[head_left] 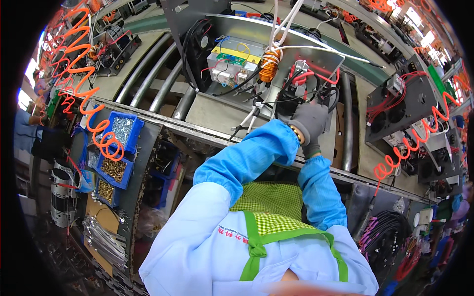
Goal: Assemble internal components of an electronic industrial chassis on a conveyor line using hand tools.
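Note:
My left hand [307,121], in a grey glove, reaches into the front right of an open metal chassis [316,55]. Its fingers look curled, and whatever they hold is hidden. My right hand [312,147], also gloved, is tucked close against the left one, mostly covered by it, so its fingers do not show. Just beyond both hands are black parts and thick red wires [307,75]. Left of them stands an orange-wrapped coil [269,66] with white cables [284,24] rising from it. Farther left sits a circuit board [232,58] with a yellow strip, beside a black fan [203,40].
The chassis rests over metal rollers [163,84]. Blue bins [129,143] of screws and brass fittings stand at the left, under a coiled orange hose [81,59]. Another black chassis [395,106] and a second orange hose [410,153] are at the right, near bundled cables [387,232].

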`<state>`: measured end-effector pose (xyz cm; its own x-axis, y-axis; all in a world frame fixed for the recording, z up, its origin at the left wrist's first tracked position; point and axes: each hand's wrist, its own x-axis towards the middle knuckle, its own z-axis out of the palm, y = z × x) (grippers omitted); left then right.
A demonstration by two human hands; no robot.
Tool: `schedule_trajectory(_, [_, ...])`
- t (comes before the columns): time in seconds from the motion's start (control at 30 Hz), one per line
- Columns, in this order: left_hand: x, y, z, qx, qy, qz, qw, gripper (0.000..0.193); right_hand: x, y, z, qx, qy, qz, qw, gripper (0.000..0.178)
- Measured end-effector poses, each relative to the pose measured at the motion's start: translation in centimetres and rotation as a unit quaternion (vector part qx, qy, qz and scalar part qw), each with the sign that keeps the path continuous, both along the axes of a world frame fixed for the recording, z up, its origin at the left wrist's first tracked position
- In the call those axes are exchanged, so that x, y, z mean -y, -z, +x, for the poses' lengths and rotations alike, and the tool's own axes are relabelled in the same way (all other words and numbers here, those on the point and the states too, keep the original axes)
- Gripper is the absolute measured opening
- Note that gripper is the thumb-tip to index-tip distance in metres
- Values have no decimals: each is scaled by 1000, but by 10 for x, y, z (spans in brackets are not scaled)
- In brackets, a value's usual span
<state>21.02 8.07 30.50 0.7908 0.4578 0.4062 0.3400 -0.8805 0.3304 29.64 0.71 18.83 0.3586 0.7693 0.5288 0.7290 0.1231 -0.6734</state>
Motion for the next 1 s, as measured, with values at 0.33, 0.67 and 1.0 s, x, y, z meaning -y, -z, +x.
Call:
schedule_trajectory(0.33, [-95, 90, -41, -193, -67, -25, 979, 20, 11, -132, 12, -110, 20, -168, 979, 27])
schedule_trajectory(0.67, [-50, 19, -77, -121, 70, 12, 990, 16, -133, -213, 84, 264, 131, 47, 954, 42])
schedule_trajectory(1.0, [-19, -59, -27, 161, 251, -140, 944, 26, -201, -292, 21, 624, 147, 73, 764, 25])
